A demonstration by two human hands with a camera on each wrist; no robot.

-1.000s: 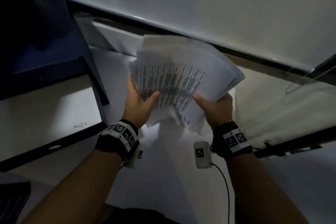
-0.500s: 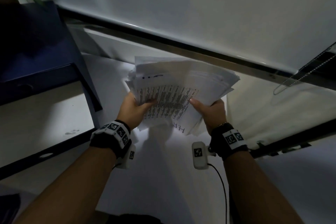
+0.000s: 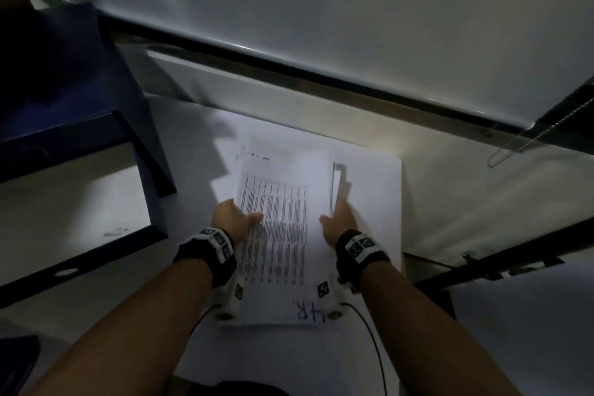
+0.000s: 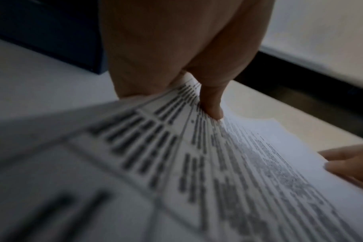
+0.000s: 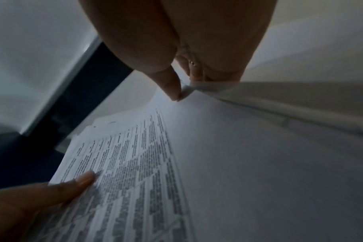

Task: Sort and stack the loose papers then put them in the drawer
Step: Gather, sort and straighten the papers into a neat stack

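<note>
Both hands are on the paper stack [image 3: 276,235], which looks like it's lying on the white counter [image 3: 180,145], though the dim, blurry view makes it hard to say if it's fully resting. The left hand [image 3: 233,219] pinches the left edge, thumb on top of the printed sheet. The right hand [image 3: 340,222] grips the right edge the same way, with some sheets bent up between thumb and fingers [image 5: 195,72]. The stack's long axis runs straight away from the person, between the two hands, edges not squared yet. The dark blue cabinet [image 3: 74,100] sits off to the left, so the left hand is nearer; can't spot a drawer from here.
</note>
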